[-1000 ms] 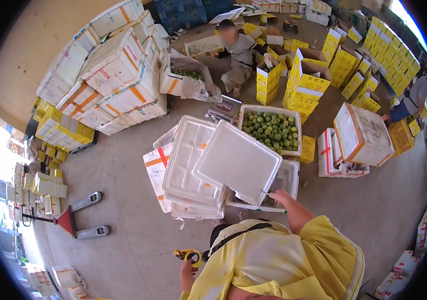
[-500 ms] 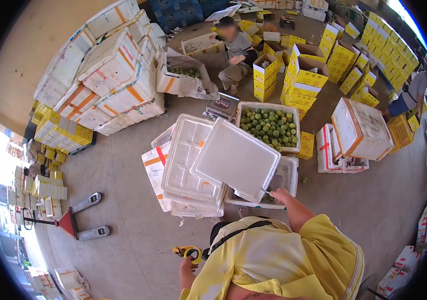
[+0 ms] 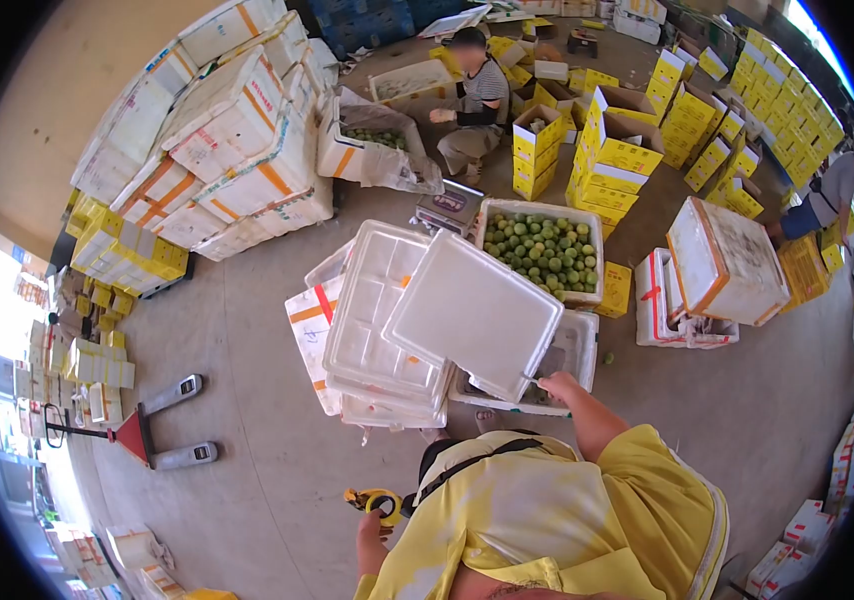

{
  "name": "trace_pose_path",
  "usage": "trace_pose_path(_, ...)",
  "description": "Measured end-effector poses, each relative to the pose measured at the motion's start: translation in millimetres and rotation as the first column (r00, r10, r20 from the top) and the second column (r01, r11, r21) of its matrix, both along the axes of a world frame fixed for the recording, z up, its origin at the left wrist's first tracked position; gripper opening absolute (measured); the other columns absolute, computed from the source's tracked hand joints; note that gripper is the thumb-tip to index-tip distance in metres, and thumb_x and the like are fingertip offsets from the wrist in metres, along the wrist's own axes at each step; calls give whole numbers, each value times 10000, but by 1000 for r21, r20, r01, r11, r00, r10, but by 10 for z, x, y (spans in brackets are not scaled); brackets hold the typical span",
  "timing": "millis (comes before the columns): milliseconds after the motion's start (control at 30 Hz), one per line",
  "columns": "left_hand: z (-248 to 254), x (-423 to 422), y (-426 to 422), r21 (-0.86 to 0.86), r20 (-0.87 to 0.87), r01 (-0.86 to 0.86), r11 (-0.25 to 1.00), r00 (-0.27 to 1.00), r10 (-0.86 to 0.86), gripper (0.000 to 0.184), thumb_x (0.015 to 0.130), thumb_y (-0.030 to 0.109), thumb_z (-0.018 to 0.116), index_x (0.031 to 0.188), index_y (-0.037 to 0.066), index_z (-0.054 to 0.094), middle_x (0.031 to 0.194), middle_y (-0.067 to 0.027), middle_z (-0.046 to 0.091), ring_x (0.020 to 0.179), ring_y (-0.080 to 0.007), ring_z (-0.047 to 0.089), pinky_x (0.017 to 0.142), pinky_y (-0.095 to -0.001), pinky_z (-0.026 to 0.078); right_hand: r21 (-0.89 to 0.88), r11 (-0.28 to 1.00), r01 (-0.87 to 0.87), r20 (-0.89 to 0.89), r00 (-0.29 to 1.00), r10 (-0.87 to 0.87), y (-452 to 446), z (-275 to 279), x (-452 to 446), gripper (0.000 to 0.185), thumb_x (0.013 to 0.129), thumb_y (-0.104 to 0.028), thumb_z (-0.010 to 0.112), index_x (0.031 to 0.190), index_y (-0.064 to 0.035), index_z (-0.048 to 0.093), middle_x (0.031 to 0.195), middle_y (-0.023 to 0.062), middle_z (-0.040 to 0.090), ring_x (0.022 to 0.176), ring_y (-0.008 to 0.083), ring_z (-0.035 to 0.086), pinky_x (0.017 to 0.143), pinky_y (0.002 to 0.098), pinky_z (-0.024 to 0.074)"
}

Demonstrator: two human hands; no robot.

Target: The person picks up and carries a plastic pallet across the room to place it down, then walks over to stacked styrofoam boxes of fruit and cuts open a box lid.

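My left hand [image 3: 371, 537], low in the view beside my yellow shirt, is closed on a yellow tape dispenser [image 3: 379, 503] with a roll of tape in it. My right hand [image 3: 560, 386] is closed at the near right corner of a white foam lid [image 3: 477, 310]. A thin, stick-like thing [image 3: 531, 379] juts from its fingers against that corner; its kind is too small to tell. The lid lies tilted across a stack of other foam lids [image 3: 377, 300] and an open foam box [image 3: 579, 345]. Part of that box's inside is hidden under the lid.
Behind stands a foam box of green fruit [image 3: 539, 250], with a scale [image 3: 449, 207] beside it. A pallet jack [image 3: 137, 437] is on the left floor. Foam boxes [image 3: 237, 130] pile up back left, yellow cartons [image 3: 617, 150] back right. Two other people work farther off.
The seated person at the back has straightened up and shifted their hands. My hands and the lid stay nearly as they were; the view shifts slightly.
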State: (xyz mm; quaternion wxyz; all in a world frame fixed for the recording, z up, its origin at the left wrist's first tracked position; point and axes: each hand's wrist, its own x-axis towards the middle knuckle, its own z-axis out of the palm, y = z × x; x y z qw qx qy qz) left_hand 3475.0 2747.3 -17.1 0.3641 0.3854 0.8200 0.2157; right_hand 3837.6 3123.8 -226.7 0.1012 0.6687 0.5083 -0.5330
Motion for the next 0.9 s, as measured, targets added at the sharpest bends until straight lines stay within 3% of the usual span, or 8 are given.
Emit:
trace_pose_path(33,-159,-61,-53,0,0,-3,1000,1000,3,423,766,261,604,1129,54,534,935,-93,614,795,-192,620,691,-321,461,9,1000,1,-1,1000,-1,11,-2,-7,450,793,-436,576,620,-21,588,529,74,545,421,193,503,418,333,410)
trace_pose_path(100,-568,-228,-157,-301,218,-339,891,885,411,348,775,325,573,1008,67,588,859,-93,654,743,-212,634,688,-364,458,19,1000,1,-2,1000,-1,36,7,-16,453,791,-441,577,624,-20,593,529,80,548,424,200,511,425,336,420)
trace_pose_path(533,-674,-264,-199,-232,138,-251,940,948,287,305,794,351,525,929,92,613,828,-79,679,680,-224,645,668,-387,446,57,995,-80,11,997,79,132,33,-69,488,797,-467,574,607,-18,594,507,98,534,411,209,504,412,344,413)
trace_pose_path(600,-834,-369,-273,-397,298,-285,872,859,416,446,716,189,717,1081,1,542,906,-175,587,818,-280,618,696,-340,488,70,993,-93,7,996,93,124,-7,-59,495,797,-476,577,599,-23,590,501,93,532,408,202,502,406,339,407)
trace_pose_path(733,-495,-195,-106,-280,95,-121,952,984,153,358,757,203,664,1043,18,555,872,-153,587,819,-252,602,678,-342,467,132,987,-95,-3,995,96,126,-154,-15,498,777,-509,587,588,-48,584,478,77,508,390,191,477,388,329,375)
trace_pose_path(767,-1071,-416,-438,-315,282,-272,909,888,363,318,758,171,653,1022,24,557,849,-140,578,802,-232,583,673,-345,455,114,986,-122,-13,992,124,120,-198,26,501,776,-520,583,603,-50,589,484,83,511,389,196,479,386,334,375)
trace_pose_path(800,-620,-217,-194,-270,260,-358,894,867,426,322,761,146,654,1038,19,551,839,-108,572,773,-194,571,658,-329,450,106,987,-120,-64,990,127,120,-119,36,498,789,-510,579,611,-45,584,492,85,515,389,195,479,383,339,379)
trace_pose_path(900,-665,-256,-160,-279,269,-258,925,903,333,390,752,144,680,1080,-8,534,868,-103,575,754,-181,571,669,-315,463,76,995,-72,-16,997,73,243,0,-59,495,806,-492,575,612,-37,580,495,80,515,385,189,474,378,340,381)
